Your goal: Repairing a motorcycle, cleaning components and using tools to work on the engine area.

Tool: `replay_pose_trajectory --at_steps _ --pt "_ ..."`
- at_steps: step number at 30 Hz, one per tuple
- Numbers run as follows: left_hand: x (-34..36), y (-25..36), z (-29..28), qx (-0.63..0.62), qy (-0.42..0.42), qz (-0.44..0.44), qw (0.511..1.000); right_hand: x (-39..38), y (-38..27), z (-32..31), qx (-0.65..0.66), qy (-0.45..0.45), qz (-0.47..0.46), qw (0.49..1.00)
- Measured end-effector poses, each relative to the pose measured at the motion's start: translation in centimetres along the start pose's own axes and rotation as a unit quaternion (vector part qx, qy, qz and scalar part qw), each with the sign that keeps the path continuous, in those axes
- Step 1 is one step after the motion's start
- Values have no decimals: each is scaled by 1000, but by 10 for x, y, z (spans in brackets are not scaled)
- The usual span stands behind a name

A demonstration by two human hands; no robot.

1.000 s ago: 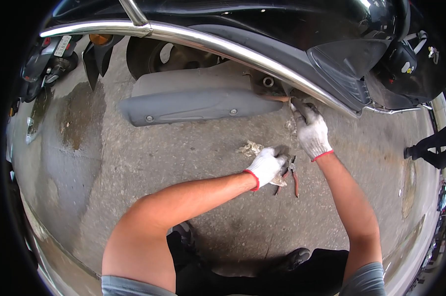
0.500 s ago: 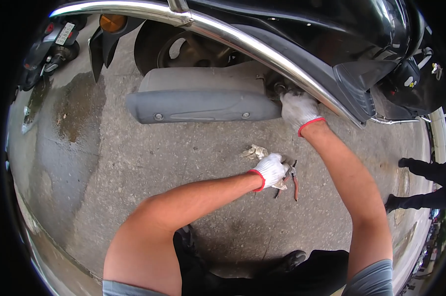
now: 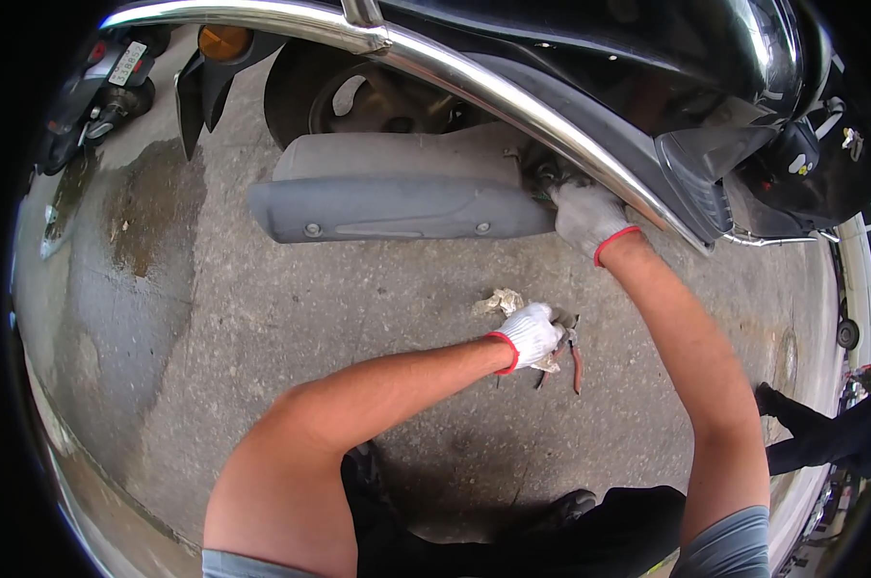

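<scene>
My right hand (image 3: 589, 217), in a white red-cuffed glove, reaches into the shadowed gap between the front end of the grey exhaust cover (image 3: 397, 207) and the scooter's chrome side rail (image 3: 551, 116); its fingertips are hidden there. Low over the concrete, my left hand (image 3: 534, 333), gloved alike, has its fingers curled, on something I cannot make out. Beside and partly under it lie pliers (image 3: 576, 371) with red handles and a crumpled pale wrapper or rag (image 3: 501, 301).
The black scooter (image 3: 705, 67) fills the top, its wheel (image 3: 387, 116) behind the exhaust. Another scooter (image 3: 98, 101) stands upper left. A person's dark-trousered legs (image 3: 820, 429) are at the right edge, with a white vehicle (image 3: 854, 279) beyond. A wet patch (image 3: 146, 231) marks the ground at left.
My right hand has moved up and left into the gap by the exhaust. My left hand stays low by the pliers. The other person has shifted toward the lower right.
</scene>
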State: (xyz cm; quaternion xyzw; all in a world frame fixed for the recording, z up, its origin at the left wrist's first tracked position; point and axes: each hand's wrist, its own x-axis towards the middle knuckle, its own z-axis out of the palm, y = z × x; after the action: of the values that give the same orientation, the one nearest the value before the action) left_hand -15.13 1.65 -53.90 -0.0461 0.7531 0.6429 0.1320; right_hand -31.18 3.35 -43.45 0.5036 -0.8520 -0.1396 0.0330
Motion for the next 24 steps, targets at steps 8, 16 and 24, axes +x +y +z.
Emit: replay_pose_trajectory --at_steps 8,16,24 --pt "19 -45 4 165 -34 45 985 -7 0 1 -31 24 7 999" --pt "15 -81 -45 290 39 -92 952 -101 16 14 268 72 95 956" --pt "7 -76 -48 374 49 -129 917 -175 -7 142 256 -126 82 955"
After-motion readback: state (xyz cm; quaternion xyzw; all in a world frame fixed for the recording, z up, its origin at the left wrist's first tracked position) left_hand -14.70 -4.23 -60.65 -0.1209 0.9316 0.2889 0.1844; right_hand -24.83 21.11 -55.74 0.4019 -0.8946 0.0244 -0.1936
